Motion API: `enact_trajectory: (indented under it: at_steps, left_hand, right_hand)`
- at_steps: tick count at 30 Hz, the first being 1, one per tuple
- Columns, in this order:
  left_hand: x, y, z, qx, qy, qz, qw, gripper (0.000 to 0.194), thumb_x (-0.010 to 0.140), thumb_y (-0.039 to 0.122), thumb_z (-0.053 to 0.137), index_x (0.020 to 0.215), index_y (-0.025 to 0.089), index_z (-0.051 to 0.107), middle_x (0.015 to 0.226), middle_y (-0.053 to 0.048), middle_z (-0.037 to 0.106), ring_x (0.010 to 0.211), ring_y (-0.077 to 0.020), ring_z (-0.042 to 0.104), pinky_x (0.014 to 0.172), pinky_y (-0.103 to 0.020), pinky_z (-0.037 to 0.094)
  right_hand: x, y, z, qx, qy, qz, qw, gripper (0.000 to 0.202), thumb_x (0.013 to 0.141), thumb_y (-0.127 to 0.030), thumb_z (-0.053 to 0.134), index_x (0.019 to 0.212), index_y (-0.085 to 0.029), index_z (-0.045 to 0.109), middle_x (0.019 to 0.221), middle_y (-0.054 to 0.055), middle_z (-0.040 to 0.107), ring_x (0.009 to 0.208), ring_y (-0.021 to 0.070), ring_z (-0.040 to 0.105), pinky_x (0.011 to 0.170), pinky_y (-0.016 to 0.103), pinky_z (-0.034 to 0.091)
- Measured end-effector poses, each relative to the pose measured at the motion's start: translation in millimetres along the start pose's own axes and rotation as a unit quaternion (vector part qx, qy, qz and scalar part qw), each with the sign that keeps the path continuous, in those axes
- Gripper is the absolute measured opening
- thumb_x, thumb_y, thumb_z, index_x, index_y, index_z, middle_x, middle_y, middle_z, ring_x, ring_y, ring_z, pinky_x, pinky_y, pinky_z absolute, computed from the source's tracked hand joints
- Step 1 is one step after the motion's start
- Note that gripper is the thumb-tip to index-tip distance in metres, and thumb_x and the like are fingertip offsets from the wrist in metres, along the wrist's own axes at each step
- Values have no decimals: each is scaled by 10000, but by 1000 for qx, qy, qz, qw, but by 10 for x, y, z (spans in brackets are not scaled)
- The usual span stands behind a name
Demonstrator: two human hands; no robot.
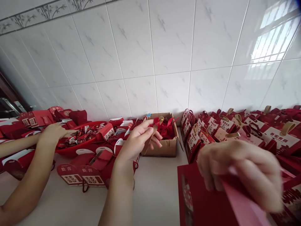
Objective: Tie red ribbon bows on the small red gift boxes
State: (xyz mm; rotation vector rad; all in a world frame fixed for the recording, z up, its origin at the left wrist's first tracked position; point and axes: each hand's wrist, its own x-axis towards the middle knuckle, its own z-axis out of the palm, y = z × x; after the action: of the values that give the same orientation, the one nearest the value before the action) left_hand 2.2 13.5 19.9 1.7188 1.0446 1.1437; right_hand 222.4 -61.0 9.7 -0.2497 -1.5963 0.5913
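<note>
My left hand is in front of the open cardboard box, pinching a tan strap between thumb and fingers. Behind the fingertips, a gold-coloured piece shows against red ribbons in the cardboard box. Close to the camera on the right, my right hand is closed on the upper edge of a dark red gift box with a cut-out window in its side. The gift box's lower part runs out of view, and the right hand is slightly blurred.
Rows of red gift boxes with loop handles fill the right side. At left, a co-worker's hand reaches over a red tray of wrapped sweets. More red boxes stand nearby. A tiled wall rises behind.
</note>
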Motion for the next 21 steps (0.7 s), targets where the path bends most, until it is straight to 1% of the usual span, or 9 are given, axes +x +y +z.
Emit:
enact_trajectory:
  at_steps: [2,5,7,9,11,13,15,18,21]
  left_hand:
    - [21,-99,-22,-31,-5,-24,999,598,852,343,472,1420,284,294,819,-24,653,433,-81,546,358,-180,275]
    - [116,-245,-51,-58,-17,-46,997,703,846,303,470,1473,283,151,657,32,603,327,-41,383,323,-169,199]
    - [197,-341,-53,-46,-18,-54,997,729,836,316,501,1475,262,153,503,83,492,316,-53,327,318,-163,213]
    - [281,-442,-44,-11,-11,-63,998,711,802,288,558,1447,224,267,441,105,409,320,-55,301,323,-161,236]
    - [353,-541,-37,17,-14,-64,998,581,790,234,557,1355,171,439,462,84,443,339,-54,335,346,-168,272]
    - [398,-621,-44,28,-21,-62,997,440,811,228,520,1239,131,555,560,29,559,380,-63,419,391,-187,334]
    - [405,-667,-74,40,-25,-67,997,420,829,282,519,1216,127,569,726,-31,665,422,-80,498,445,-217,388]
    - [354,-670,-155,70,-22,-74,995,452,826,349,546,1232,150,561,964,-84,699,502,-111,588,501,-239,403]
    - [275,-628,-250,98,-6,-71,993,377,840,310,520,1173,155,606,954,-82,692,637,-144,627,543,-234,389]
  right_hand:
    - [86,159,79,-4,-20,5,1000,264,936,-275,464,733,-218,623,583,10,593,458,118,528,443,264,374]
    - [190,378,192,-86,-74,24,993,340,930,-248,474,644,-171,641,510,3,551,437,91,480,438,237,341]
    - [231,500,271,-131,-110,34,985,361,919,-270,496,611,-149,641,494,3,529,447,83,454,441,228,329]
    - [246,607,342,-152,-158,51,974,371,912,-290,511,599,-138,640,492,-1,502,466,80,431,462,227,329]
    - [245,694,395,-153,-198,66,966,375,910,-293,516,597,-131,645,488,-9,476,474,75,415,476,227,329]
    - [243,754,425,-139,-218,75,963,381,915,-286,508,602,-125,654,496,-5,496,480,74,435,491,222,347]
    - [246,782,435,-119,-219,79,965,392,927,-280,486,618,-123,669,524,14,563,496,81,490,508,215,378]
    - [256,773,421,-101,-200,87,971,408,941,-293,458,645,-129,686,580,40,650,534,97,568,530,207,421]
    - [253,721,389,-99,-181,85,975,416,942,-313,460,646,-137,692,587,42,670,534,103,588,524,206,431]
